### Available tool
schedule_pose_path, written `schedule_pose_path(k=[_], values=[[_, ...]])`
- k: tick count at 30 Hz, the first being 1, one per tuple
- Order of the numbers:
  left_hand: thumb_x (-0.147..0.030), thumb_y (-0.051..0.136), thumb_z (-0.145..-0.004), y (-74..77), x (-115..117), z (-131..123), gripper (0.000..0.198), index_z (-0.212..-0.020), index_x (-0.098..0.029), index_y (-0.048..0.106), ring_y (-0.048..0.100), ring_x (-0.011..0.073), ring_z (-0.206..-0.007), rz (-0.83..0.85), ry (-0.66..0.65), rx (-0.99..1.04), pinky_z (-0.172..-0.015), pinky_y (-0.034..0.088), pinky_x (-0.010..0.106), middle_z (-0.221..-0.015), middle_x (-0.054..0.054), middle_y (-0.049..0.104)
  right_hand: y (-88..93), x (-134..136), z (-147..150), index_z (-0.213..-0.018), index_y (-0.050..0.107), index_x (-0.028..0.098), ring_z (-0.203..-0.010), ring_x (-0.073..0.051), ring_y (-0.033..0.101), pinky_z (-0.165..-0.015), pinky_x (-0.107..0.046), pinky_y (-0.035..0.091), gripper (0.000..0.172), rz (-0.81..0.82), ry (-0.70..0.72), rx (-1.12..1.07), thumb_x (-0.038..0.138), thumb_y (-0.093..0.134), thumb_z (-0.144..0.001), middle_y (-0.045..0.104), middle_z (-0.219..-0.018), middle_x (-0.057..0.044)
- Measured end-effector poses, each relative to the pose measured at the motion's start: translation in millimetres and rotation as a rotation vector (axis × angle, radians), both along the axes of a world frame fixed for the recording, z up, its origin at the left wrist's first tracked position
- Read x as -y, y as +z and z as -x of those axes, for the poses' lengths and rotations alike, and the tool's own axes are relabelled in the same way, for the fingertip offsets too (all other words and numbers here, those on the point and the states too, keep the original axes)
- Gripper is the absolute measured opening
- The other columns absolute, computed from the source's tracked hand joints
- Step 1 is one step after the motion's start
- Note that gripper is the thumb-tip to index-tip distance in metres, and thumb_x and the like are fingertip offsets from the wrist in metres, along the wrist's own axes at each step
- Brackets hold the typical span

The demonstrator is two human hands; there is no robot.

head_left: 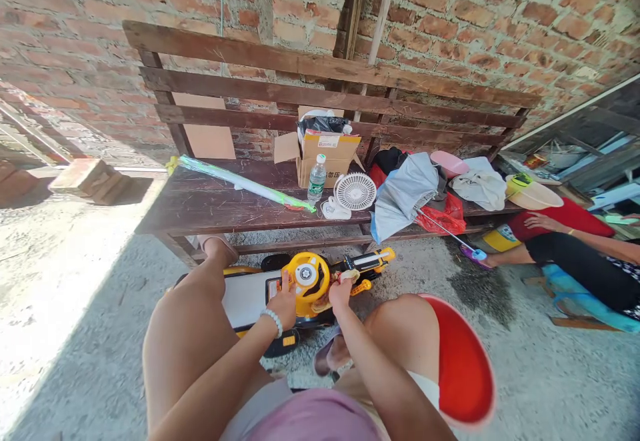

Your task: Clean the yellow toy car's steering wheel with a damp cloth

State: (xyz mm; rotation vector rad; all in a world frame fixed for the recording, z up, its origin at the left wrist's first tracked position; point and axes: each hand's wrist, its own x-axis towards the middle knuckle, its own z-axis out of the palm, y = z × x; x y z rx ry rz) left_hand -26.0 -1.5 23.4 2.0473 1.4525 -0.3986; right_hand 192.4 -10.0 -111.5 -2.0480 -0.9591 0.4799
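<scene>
Yellow toy vehicle [245, 298] runs left-right about its steering wheel [306, 273], boom [374, 263] pointing right.
Right of wheel, your right hand [341, 293] pinches cloth [353, 274]; left hand [284, 304] at left rim, grip unclear. Carton [327, 154] beyond: "勿压".

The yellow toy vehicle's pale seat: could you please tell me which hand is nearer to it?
Left. The left hand is just right of the pale seat, by the steering wheel; the right hand is farther, beyond the wheel.

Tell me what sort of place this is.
Probably a covered yard or porch of a home: a rough red-brick wall, a long dark-brown slatted wooden bench, and a yellow-and-white plastic ride-on toy car on rough grey concrete ground.
</scene>
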Motion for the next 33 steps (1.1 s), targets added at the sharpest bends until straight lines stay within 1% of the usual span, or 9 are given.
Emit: schedule_pose_path(k=[2,5,8,11,16,19,25,30,33], values=[[-0.019,0.069,-0.095,0.6,-1,-2,0.085,-0.176,-0.012,0.042,0.072,0.0374,-0.140,0.007,-0.008,-0.009,-0.116,0.059,0.045,-0.192,0.024,-0.005,-1.6,23,6,-0.153,0.065,0.011,-0.149,-0.036,0.061,-0.126,-0.051,0.049,0.070,0.135,0.094,0.127,0.020,0.060,-0.085,0.072,-0.149,-0.021],[-0.026,0.072,-0.096,0.2,-1,-2,0.088,-0.176,-0.011,0.040,0.071,0.0382,-0.141,0.013,-0.018,-0.018,-0.116,0.058,0.043,-0.192,0.027,-0.005,-0.8,59,11,-0.160,0.065,0.011,-0.161,-0.039,0.048,-0.124,-0.054,0.048,0.080,0.396,0.401,0.382,0.007,0.059,-0.080,0.061,-0.167,-0.022],[-0.034,0.074,-0.095,-0.4,0,-1,0.092,-0.177,-0.013,0.037,0.071,0.0388,-0.142,0.011,-0.021,-0.007,-0.119,0.055,0.044,-0.191,0.028,-0.005,5.3,73,12,-0.165,0.062,0.019,-0.149,-0.036,0.057,-0.117,-0.050,0.053,0.083,0.455,0.568,0.524,0.003,0.054,-0.084,0.059,-0.171,-0.018],[-0.038,0.074,-0.097,0.7,1,1,0.092,-0.177,-0.011,0.037,0.069,0.0400,-0.144,0.017,-0.022,0.003,-0.120,0.054,0.046,-0.190,0.030,-0.009,11.6,66,9,-0.167,0.059,0.018,-0.136,-0.033,0.062,-0.115,-0.048,0.054,0.079,0.276,0.500,0.588,0.005,0.050,-0.089,0.059,-0.169,-0.019],[-0.028,0.066,-0.101,5.8,3,2,0.086,-0.179,-0.010,0.034,0.067,0.0390,-0.147,0.026,-0.013,0.007,-0.122,0.053,0.045,-0.191,0.028,-0.010,15.3,49,-14,-0.166,0.059,0.017,-0.145,-0.034,0.054,-0.121,-0.053,0.049,0.073,0.022,0.297,0.607,0.009,0.040,-0.096,0.060,-0.165,-0.019],[-0.025,0.068,-0.100,6.4,2,1,0.087,-0.179,-0.011,0.034,0.070,0.0395,-0.143,0.043,-0.004,-0.002,-0.120,0.054,0.046,-0.190,0.029,-0.012,13.4,49,-9,-0.166,0.060,0.019,-0.146,-0.037,0.055,-0.118,-0.055,0.052,0.072,0.181,0.412,0.606,0.008,0.042,-0.097,0.057,-0.170,-0.019],[-0.019,0.063,-0.097,1.4,3,3,0.088,-0.180,-0.012,0.032,0.067,0.0436,-0.147,0.043,0.028,0.053,-0.123,0.053,0.052,-0.192,0.027,-0.005,7.1,55,53,-0.161,0.066,0.027,-0.140,-0.033,0.061,-0.112,-0.049,0.059,0.065,0.522,0.786,0.607,0.009,0.050,-0.100,0.062,-0.168,-0.015],[-0.013,0.055,-0.099,4.2,3,3,0.081,-0.178,-0.009,0.036,0.068,0.0414,-0.146,0.040,0.027,0.042,-0.123,0.053,0.049,-0.192,0.026,-0.006,7.9,57,61,-0.160,0.066,0.028,-0.140,-0.032,0.063,-0.112,-0.048,0.060,0.063,0.525,0.831,0.622,0.009,0.056,-0.101,0.064,-0.165,-0.015],[-0.016,0.056,-0.101,6.9,3,2,0.080,-0.178,-0.008,0.036,0.069,0.0408,-0.145,0.045,0.011,0.027,-0.122,0.052,0.046,-0.191,0.028,-0.010,2.9,69,46,-0.154,0.070,0.030,-0.136,-0.031,0.066,-0.116,-0.046,0.057,0.057,0.497,0.726,0.582,0.011,0.057,-0.102,0.066,-0.163,-0.013]])
